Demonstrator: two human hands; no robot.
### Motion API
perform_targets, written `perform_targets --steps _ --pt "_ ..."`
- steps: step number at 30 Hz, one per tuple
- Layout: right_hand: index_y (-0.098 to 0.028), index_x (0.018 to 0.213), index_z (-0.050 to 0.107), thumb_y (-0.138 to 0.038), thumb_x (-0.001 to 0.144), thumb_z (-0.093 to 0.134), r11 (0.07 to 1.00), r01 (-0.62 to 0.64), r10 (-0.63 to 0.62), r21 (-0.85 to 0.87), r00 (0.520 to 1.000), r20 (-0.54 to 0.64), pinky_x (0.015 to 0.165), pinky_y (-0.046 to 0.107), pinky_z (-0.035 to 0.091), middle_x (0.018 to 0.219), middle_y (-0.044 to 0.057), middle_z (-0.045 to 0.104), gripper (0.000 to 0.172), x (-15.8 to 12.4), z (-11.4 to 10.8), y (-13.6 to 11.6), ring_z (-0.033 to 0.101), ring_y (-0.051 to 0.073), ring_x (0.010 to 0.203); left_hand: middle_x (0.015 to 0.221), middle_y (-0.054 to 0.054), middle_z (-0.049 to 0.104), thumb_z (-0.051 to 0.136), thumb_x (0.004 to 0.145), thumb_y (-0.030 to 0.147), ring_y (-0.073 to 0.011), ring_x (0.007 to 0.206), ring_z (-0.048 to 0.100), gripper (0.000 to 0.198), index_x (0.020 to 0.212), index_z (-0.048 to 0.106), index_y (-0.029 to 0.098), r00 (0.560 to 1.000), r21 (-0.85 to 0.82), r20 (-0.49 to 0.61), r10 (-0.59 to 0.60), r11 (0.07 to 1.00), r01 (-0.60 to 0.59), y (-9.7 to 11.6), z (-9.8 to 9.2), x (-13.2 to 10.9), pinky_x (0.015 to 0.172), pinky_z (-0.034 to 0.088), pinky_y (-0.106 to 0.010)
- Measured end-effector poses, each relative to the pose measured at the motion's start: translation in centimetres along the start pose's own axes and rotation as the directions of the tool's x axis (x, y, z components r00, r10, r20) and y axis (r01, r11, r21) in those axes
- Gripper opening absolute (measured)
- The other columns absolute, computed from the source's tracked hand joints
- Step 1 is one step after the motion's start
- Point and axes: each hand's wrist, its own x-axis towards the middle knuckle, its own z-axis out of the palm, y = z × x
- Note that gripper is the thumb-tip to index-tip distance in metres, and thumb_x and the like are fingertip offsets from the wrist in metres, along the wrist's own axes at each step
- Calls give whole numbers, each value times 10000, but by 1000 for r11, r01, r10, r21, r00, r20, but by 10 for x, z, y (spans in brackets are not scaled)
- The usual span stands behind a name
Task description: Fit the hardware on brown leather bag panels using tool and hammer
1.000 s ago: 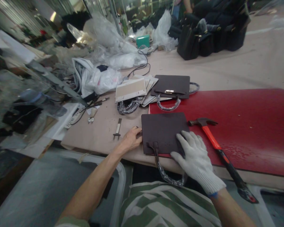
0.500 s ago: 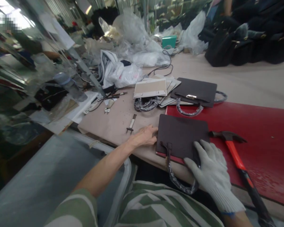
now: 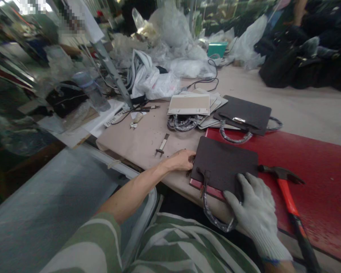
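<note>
Right hand [image 3: 254,206] in a white knit glove, flat, fingers spread wide, palm down on the near right corner of the dark brown bag panel [image 3: 227,165]; nothing gripped. Left hand [image 3: 182,160] bare, fingers curled in against the panel's left edge, touching it; cannot tell if it actually pinches the edge or just rests there. Panel lies flat between the two hands, near edge at the table lip, partly on the red mat [image 3: 315,163]. Its plastic-wrapped handle loop [image 3: 216,222] hangs off the table edge just left of the gloved hand, strap tab on the panel close to the left hand. Hammer [image 3: 288,199] with orange-red grip lies just right of the gloved hand on the mat, head beside the panel's far right corner, not touched. Small metal tool [image 3: 162,145] on the beige table cover [image 3: 136,136], just beyond the left hand, apart from it. Farther out past both hands: second dark panel with a metal clasp [image 3: 246,113], a stack of beige boards [image 3: 189,105] with wrapped handles [image 3: 183,123] under its near edge. Well beyond, white plastic bags [image 3: 159,81], teal box [image 3: 217,49], black bags [image 3: 301,64] far right. Green-striped shirt [image 3: 173,246] below the hands.
</note>
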Motion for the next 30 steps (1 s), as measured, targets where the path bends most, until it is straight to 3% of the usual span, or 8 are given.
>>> perform_targets --steps 3,8,11,16,19,22,25,30 --pt "-120 1382 571 -585 975 436 1000 -3 3 19 1000 -8 1112 624 407 1451 205 527 632 -1 2 1 440 443 1372 953 -61 728 645 776 204 -234 893 678 327 1090 734 215 997 144 63 37 989 -46 2 2 -22 819 531 -292" --pt "-136 1388 574 -574 964 480 999 -26 26 43 1000 2 1149 613 366 1471 186 519 617 -2 3 1 422 427 1396 1144 -116 669 541 826 86 -271 1058 668 467 1260 635 229 997 363 21 -78 929 66 6 15 -57 940 521 -347" --pt "-134 1386 580 -538 965 504 998 -31 31 60 1000 -1 1166 603 349 1478 182 521 589 -3 0 -1 418 417 1407 1134 -124 673 492 812 20 -278 1048 679 500 1260 594 216 990 418 14 -137 901 119 3 21 -63 910 523 -354" --pt "-115 1392 582 -491 941 575 995 -57 59 79 998 -22 1182 599 337 1484 183 526 587 -5 -2 -4 409 426 1420 1042 -156 707 548 757 9 -302 988 702 386 1111 605 153 967 437 -49 -249 865 245 -3 22 -55 831 521 -359" --pt "-121 1389 589 -473 930 599 994 -64 66 91 997 -27 1183 598 337 1488 178 524 579 -6 -2 -5 399 428 1424 850 -97 706 579 729 35 -263 852 700 261 951 658 149 943 237 -93 -320 912 333 -4 13 -49 739 521 -324" --pt "-111 1388 596 -453 920 623 992 -72 75 106 997 -25 1191 592 325 1493 179 518 581 -7 -2 -5 389 432 1426 685 -19 641 602 773 161 -178 632 641 105 854 668 151 918 -240 -81 -388 901 360 1 4 -44 587 510 -266" --pt "-109 1392 595 -444 923 625 991 -78 81 109 996 -23 1203 587 308 1499 178 513 577 -8 -2 -6 383 429 1431 660 -10 638 662 814 388 -140 573 621 246 787 650 144 938 -601 -58 -341 762 240 18 5 -39 545 530 -243" --pt "-117 1388 602 -453 909 646 991 -82 85 104 996 -20 1191 590 323 1491 175 522 587 -8 -2 -5 394 434 1421 836 -55 755 769 776 418 -159 745 726 336 941 669 143 966 -757 -193 -174 653 -34 58 36 -18 656 583 -237"
